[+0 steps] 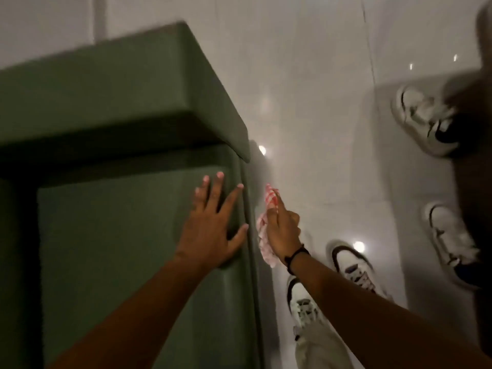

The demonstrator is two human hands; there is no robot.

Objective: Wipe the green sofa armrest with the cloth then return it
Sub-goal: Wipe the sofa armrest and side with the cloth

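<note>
View from above, looking down past my arms. My left hand (213, 225) lies flat and open on the top surface of the green sofa (127, 235), fingers (206, 191) spread and palm pressed to the cushion, thumb reaching to the raised seam along the right edge; it grips nothing. My right hand (283, 230) is clenched around the cloth (266, 237), a red-and-white checked fabric, with the index finger extended forward along it. The cloth sits between my right palm and the outer side of the sofa, just beside the right edge; one end projects past my fingertip and the other hangs below my wrist. Whether the cloth presses against the upholstery cannot be told, since the contact lies behind the fabric. A dark band (296, 258) circles my right wrist.

Upper left: the armrest (119, 91), a thick green block overhanging the lower cushion and casting a dark shadow beneath it. Right of the sofa: a pale glossy tiled floor (306, 89) with small bright reflections. Below my right forearm: my two white shoes (302, 302) with dark trim, and a light trouser leg (319, 347). Far right: a second pair of white shoes (423, 121) belonging to another person in dark clothing, blurred
</note>
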